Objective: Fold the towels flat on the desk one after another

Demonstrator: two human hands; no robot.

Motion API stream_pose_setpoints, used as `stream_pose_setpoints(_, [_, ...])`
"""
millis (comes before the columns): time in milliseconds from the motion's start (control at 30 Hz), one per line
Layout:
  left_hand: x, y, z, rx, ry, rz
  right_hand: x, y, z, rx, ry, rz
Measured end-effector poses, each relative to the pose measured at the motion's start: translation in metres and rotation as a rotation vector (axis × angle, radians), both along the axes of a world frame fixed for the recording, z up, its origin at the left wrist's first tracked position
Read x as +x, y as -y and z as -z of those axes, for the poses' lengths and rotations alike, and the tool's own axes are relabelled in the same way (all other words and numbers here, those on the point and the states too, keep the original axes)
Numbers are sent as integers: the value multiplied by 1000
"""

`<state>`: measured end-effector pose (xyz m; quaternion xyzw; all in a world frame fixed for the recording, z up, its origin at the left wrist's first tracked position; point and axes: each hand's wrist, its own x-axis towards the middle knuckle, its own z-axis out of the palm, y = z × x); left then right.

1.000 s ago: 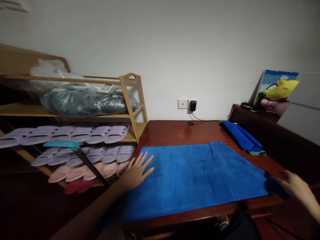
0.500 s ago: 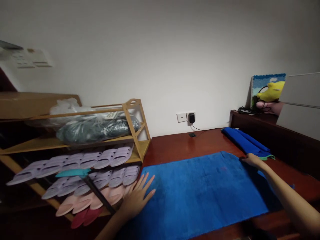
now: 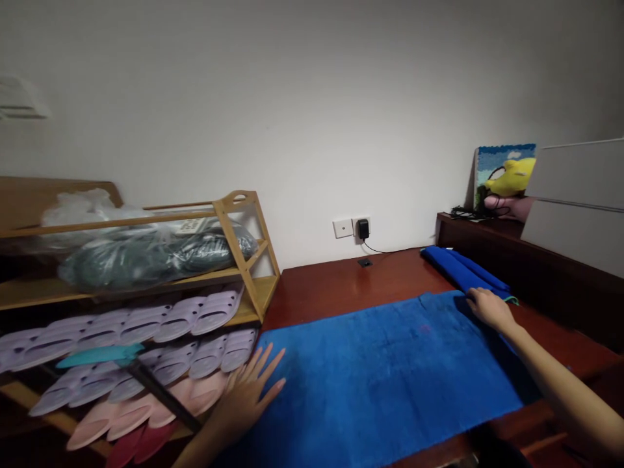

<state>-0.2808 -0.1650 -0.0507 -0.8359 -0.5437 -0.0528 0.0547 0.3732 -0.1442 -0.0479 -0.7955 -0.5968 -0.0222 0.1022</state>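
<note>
A blue towel [image 3: 380, 377] lies spread over the reddish-brown wooden tabletop. My left hand [image 3: 248, 387] is open, its fingers apart, at the towel's left edge. At the far right corner my right hand [image 3: 490, 309] has its fingers curled down on the towel; its fingertips are partly hidden. Just beyond it lies a folded darker blue cloth [image 3: 465, 270] with a green edge.
On the left stands a wooden rack [image 3: 238, 253] with rows of lilac slippers [image 3: 219, 309] and a plastic-wrapped bundle [image 3: 160, 257]. A teal-topped dark stick [image 3: 158, 390] leans before it. A black plug [image 3: 362, 229] sits in the wall socket. A raised dark ledge [image 3: 480, 244] borders the right.
The towel's right edge, partly turned up before, now lies flatter. My right hand stays at that corner and my left hand stays spread. The view has shifted slightly right.
</note>
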Motion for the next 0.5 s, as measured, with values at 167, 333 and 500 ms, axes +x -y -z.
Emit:
stream_pose_setpoints(167, [-1, -3, 1, -13, -12, 0, 18, -16, 11, 40, 20, -45])
stream_pose_setpoints(333, [-1, -2, -2, -36, 0, -28, 44, -25, 9, 55, -69, -64])
stream_pose_setpoints(500, [1, 1, -6, -83, 3, -51, 48, -28, 0, 163, -16, 215])
